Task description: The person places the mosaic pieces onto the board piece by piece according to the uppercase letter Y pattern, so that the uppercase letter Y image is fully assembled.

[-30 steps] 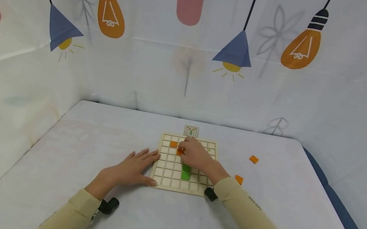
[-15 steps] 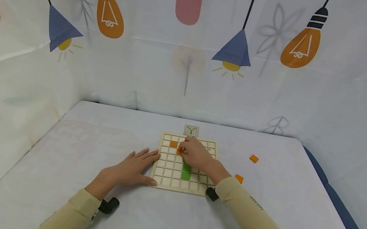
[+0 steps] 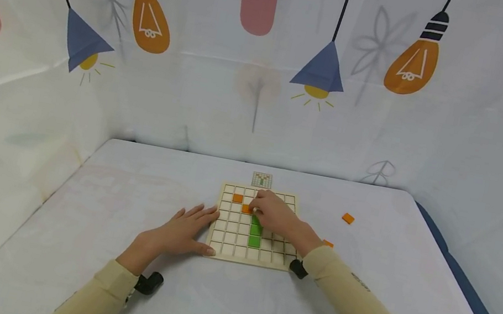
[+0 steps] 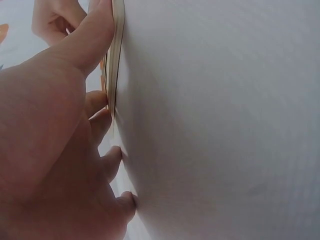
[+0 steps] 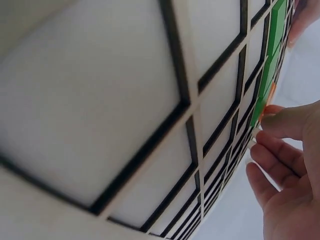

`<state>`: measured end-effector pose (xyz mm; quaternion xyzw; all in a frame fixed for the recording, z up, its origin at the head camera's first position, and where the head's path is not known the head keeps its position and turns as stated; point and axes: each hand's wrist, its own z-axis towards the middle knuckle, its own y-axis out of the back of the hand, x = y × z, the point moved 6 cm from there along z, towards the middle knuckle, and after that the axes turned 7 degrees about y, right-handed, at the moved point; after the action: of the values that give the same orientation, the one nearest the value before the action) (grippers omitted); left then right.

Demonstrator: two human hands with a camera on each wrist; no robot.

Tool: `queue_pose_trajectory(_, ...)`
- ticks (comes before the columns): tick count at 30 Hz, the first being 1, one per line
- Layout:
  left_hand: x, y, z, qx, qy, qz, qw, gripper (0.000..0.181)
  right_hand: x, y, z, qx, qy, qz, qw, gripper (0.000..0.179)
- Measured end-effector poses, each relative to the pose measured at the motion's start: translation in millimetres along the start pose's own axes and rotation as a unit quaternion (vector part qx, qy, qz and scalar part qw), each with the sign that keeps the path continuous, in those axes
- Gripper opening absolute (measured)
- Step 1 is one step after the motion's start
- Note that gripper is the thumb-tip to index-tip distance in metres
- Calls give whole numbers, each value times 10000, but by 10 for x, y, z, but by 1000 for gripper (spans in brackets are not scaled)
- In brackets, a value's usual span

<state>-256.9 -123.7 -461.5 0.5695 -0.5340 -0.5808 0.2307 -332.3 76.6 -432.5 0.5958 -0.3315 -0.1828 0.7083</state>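
My left hand (image 3: 185,229) lies spread at the left side of a pale wooden grid board (image 3: 223,232), thumb and fingertips along its edge. In the left wrist view, the left thumb overlaps the board's edge (image 4: 118,50). Over the upper middle of the board is my right hand (image 3: 277,215), its fingertips right beside an orange square tile (image 3: 246,209). In the right wrist view, the thumb (image 5: 282,122) and the loosely bent fingers show a gap between them, near the orange tile's edge (image 5: 272,92). Green tiles (image 3: 255,232) form a column below the right hand.
Another orange tile (image 3: 237,198) sits in the board's upper left. Two loose orange tiles lie on the white table to the right, a far tile (image 3: 348,218) and a nearer tile (image 3: 328,243) partly behind the sleeve. A small printed pattern card (image 3: 262,180) lies behind the board.
My right hand has shifted slightly right, uncovering more of the orange tile and the top of the green column. The left hand stays where it was.
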Motion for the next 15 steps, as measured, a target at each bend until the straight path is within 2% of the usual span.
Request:
queue_pose_trajectory(11,-25,21,-10,-18,-47,-36,10000,95,-43,57,-147,49,199,-169,9996,27)
queue_pose_trajectory(15,-34,24,-20,-15,-61,-62,10000,95,-81,87,-207,57,132,-266,9995,25)
